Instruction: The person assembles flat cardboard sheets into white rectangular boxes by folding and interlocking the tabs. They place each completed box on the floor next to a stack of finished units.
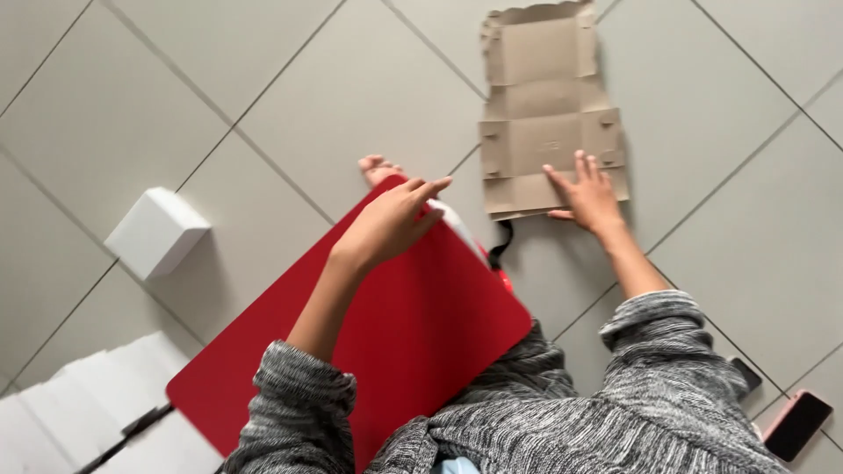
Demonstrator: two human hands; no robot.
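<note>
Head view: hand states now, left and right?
Left hand: open, fingers stretched out, above the far end of the red board, holding nothing.
Right hand: open, flat on the unfolded cardboard box on the floor.

Right hand (590, 195) flat on unfolded cardboard box blank (544, 105), left hand (391, 221) above red board (413, 325)

1 flat cardboard cutout (549, 114), 1 red board (395, 325), 1 white box (156, 233), 2 phones (795, 424).
</note>
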